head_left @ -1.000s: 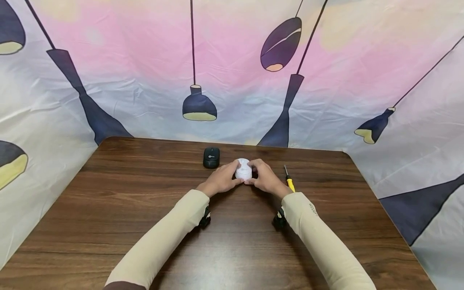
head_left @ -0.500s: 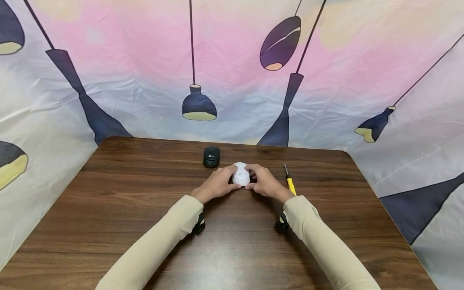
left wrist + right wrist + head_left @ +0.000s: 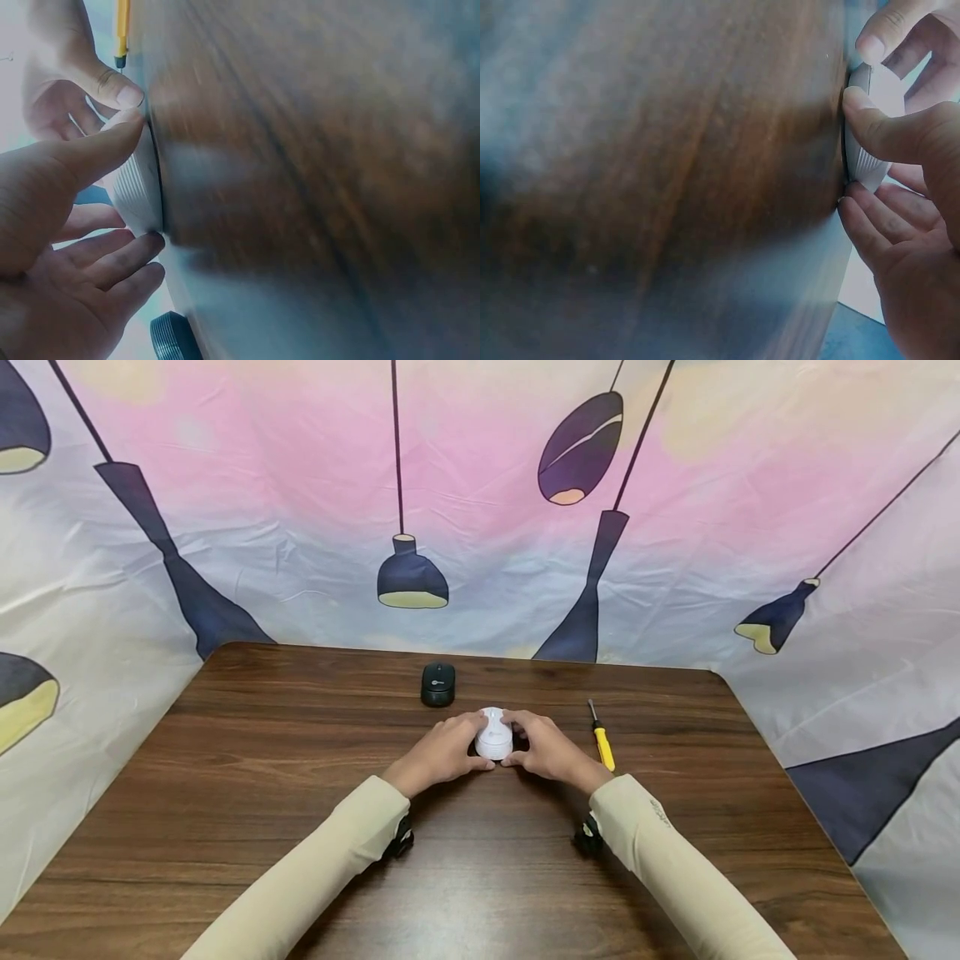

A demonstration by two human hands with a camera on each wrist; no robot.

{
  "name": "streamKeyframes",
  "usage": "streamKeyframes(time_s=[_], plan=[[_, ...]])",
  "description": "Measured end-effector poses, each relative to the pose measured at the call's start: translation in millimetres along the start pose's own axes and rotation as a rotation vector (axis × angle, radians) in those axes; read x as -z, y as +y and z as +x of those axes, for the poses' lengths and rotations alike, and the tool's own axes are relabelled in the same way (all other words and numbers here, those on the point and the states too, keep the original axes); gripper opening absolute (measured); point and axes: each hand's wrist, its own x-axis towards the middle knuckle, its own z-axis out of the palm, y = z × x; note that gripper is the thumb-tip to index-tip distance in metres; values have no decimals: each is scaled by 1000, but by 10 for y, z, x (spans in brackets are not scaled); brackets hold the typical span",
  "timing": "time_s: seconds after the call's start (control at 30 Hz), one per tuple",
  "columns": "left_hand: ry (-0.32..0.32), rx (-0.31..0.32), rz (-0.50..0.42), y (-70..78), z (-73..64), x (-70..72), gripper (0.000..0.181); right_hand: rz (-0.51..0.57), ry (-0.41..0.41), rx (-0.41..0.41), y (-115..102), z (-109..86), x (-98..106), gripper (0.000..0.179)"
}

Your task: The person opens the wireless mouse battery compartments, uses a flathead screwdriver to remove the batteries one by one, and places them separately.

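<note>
A white computer mouse (image 3: 494, 737) lies on the wooden table between both hands. The left hand (image 3: 441, 753) grips it from the left, its thumb at the near end and its fingers along the side. From the right, the right hand (image 3: 551, 748) holds it the same way, and the two thumb tips nearly meet. In the left wrist view the ribbed side of the white mouse (image 3: 141, 187) shows between thumb and fingers, low against the tabletop. The right wrist view shows the white mouse (image 3: 862, 161) partly covered by the right thumb.
A black computer mouse (image 3: 438, 685) sits behind the left hand, near the table's (image 3: 247, 760) back edge. To the right of the right hand lies a screwdriver (image 3: 603, 748) with a yellow handle. A printed cloth (image 3: 495, 585) hangs behind the table.
Both hands have drawn the white mouse toward the person and slightly left across the table. More of the screwdriver's handle shows now. The black mouse has stayed in place.
</note>
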Motion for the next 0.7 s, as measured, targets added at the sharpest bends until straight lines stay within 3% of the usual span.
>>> streamKeyframes(time_s=[0.33,0.7], plan=[[21,-37,33,55,-86,32,49,-49,18,55,-53,-108,-47,61],[6,-27,23,109,-181,73,56,-2,-5,73,-96,-203,-60,58]])
